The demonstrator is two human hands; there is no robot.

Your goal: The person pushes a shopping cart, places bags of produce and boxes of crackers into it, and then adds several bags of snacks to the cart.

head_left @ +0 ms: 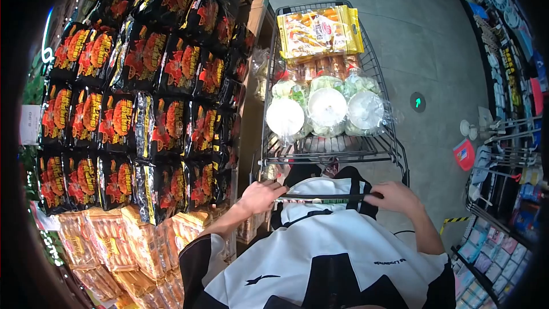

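Note:
My left hand (263,195) is closed round the left end of the shopping cart handle (321,198). At the right end of the same bar, my right hand (396,198) has its fingers curled over it. In front of me stands the dark wire shopping cart (374,156). Inside it, three bags of leafy greens with white round bases (327,105) lie side by side. Beyond them sits a yellow snack package (318,31), partly covering some brown packaged food (324,68).
Stacked black snack bags (144,60) rise close on my left, above clear packs of brown food (117,243). Shelves of household goods (509,40) line the right side. A red dustpan-like item (464,154) sticks out there. The grey floor (420,28) carries a green arrow marker (418,102).

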